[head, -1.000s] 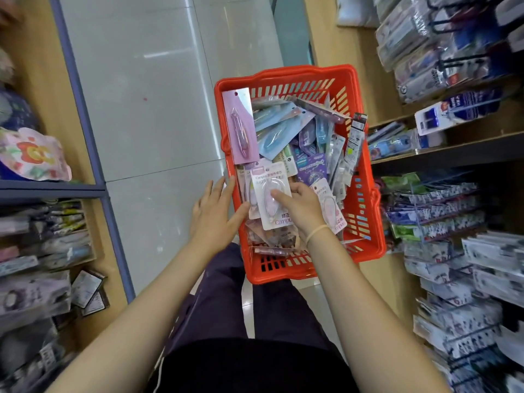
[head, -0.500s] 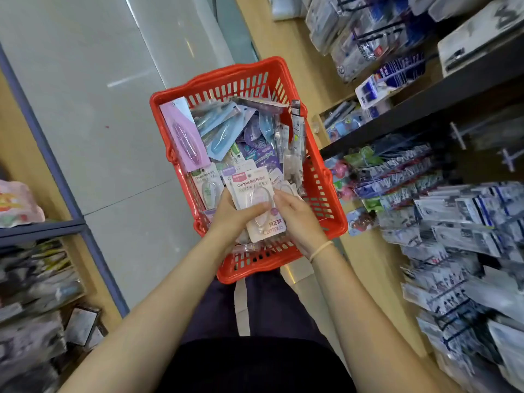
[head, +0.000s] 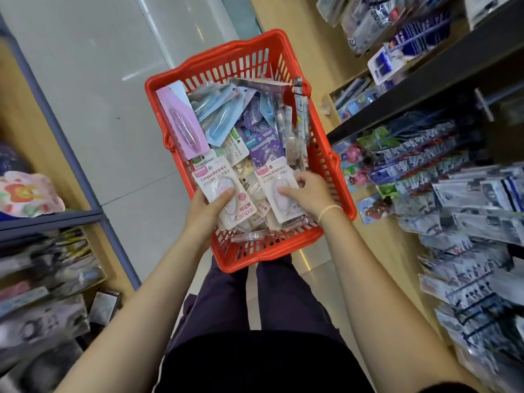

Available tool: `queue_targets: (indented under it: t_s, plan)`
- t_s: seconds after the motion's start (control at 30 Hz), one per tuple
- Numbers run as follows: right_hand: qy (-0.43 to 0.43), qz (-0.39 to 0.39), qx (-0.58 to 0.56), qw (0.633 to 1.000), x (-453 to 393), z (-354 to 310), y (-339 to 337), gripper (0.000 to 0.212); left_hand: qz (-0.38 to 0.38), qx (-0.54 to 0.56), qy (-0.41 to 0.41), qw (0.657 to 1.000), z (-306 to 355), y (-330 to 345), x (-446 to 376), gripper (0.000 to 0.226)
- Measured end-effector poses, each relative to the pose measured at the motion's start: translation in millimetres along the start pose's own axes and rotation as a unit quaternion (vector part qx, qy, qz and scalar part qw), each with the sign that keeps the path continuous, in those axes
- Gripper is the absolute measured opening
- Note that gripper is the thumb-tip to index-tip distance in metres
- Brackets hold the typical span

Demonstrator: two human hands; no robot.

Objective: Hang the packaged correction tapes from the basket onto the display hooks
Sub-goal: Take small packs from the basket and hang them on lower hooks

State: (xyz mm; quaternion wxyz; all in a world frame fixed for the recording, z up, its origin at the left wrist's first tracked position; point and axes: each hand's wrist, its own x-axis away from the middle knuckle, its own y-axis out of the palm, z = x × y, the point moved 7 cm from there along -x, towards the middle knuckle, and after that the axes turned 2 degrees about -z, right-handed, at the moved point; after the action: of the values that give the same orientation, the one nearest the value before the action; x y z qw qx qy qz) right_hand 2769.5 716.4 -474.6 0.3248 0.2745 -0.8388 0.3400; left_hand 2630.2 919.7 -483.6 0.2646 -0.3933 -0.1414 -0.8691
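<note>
A red plastic basket (head: 272, 255) stands on the floor in front of my legs, filled with several packaged correction tapes. My left hand (head: 205, 212) holds a white Campus correction tape pack (head: 219, 184) by its lower edge, thumb across the front. My right hand (head: 307, 194) grips a second white Campus pack (head: 279, 177) at the basket's near right. A pink pack (head: 178, 120) leans against the basket's left wall. Display hooks (head: 419, 160) carrying hung packs stick out from the shelving on the right.
Shelving (head: 442, 63) with hung stationery fills the right side. Another shelf unit (head: 51, 219) with goods stands at the left. Pale tiled floor (head: 99, 80) stretches beyond the basket.
The one pack both hands touched now sits in my left hand alone. My right hand has taken a second Campus pack from the basket. The view has swung right toward the shelving.
</note>
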Motion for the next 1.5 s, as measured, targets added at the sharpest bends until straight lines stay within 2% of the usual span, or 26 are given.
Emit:
queue_targets:
  t_s: [0.1, 0.2, 0.27, 0.37, 0.43, 0.53, 0.67, 0.8, 0.93, 0.97, 1.0, 1.1, 1.17, 1.23, 1.33, 1.4, 1.5]
  plan:
    - [-0.018, -0.013, -0.088, 0.996, 23.0, -2.7, -4.8, 0.005, -0.004, 0.021, -0.004, 1.000, -3.2, 3.2, -0.1, 0.049]
    - [-0.015, -0.016, -0.225, 0.974, 44.4, -9.8, -4.1, 0.006, -0.026, 0.051, -0.011, 0.998, -6.1, 6.2, 2.7, 0.048]
    - [-0.027, -0.013, -0.205, 0.978, 50.2, -17.6, 10.0, 0.021, -0.070, 0.059, -0.008, 0.996, -5.3, 14.7, 6.6, 0.056]
    - [-0.024, -0.046, -0.152, 0.987, 50.1, -26.0, 43.3, 0.027, -0.105, 0.023, -0.005, 0.994, -4.6, 26.2, 10.1, 0.062]
    - [-0.023, -0.033, -0.133, 0.990, 44.4, -26.0, 48.6, 0.025, -0.077, -0.006, 0.005, 0.997, -1.6, 23.4, 7.7, 0.066]
    - [0.028, 0.060, -0.158, 0.985, 29.8, -8.3, 32.9, 0.015, -0.016, -0.036, 0.016, 0.999, 7.4, 5.8, -1.0, 0.063]
    - [0.106, 0.075, -0.168, 0.977, 3.6, 8.7, 46.0, 0.050, -0.015, -0.067, 0.036, 0.997, 21.0, -2.3, -9.4, 0.064]
    - [0.165, 0.116, -0.205, 0.958, -14.4, 12.4, 53.1, 0.077, -0.013, -0.058, 0.036, 0.998, 24.8, -3.4, -7.4, 0.052]
    - [0.164, 0.117, -0.281, 0.938, -33.5, 35.2, 62.6, 0.118, -0.026, -0.064, 0.038, 0.997, 26.8, -2.4, -5.3, 0.039]
    - [0.160, 0.124, -0.295, 0.934, -34.5, 39.8, 63.5, 0.116, -0.028, -0.063, 0.039, 0.997, 27.6, -3.3, -5.6, 0.041]
    - [0.154, 0.129, -0.303, 0.931, -25.9, 31.9, 61.3, 0.104, -0.028, -0.062, 0.042, 0.997, 27.5, -5.4, -6.8, 0.043]
    - [0.128, 0.106, -0.359, 0.918, -11.5, 15.0, 69.0, 0.047, -0.025, -0.060, 0.044, 0.997, 29.6, -12.8, -5.3, 0.042]
    - [0.120, 0.062, -0.417, 0.899, -6.3, 7.2, 83.2, 0.021, -0.026, -0.075, 0.053, 0.995, 32.2, -17.6, -4.7, 0.049]
    - [0.110, 0.030, -0.449, 0.886, 2.4, -4.6, 90.0, 0.017, -0.023, -0.089, 0.065, 0.994, 38.9, -22.9, -1.0, 0.055]
    - [0.068, 0.020, -0.413, 0.908, 21.2, -25.5, 77.0, 0.022, -0.025, -0.088, 0.065, 0.994, 48.1, -30.3, 2.2, 0.055]
    - [0.024, 0.037, -0.376, 0.926, 41.7, -45.0, 53.8, 0.025, -0.032, -0.089, 0.070, 0.993, 62.0, -30.5, 7.1, 0.043]
    - [-0.052, 0.084, -0.331, 0.938, 81.9, -78.8, 3.7, 0.014, -0.055, -0.094, 0.086, 0.990, 89.8, -18.7, 17.5, 0.041]
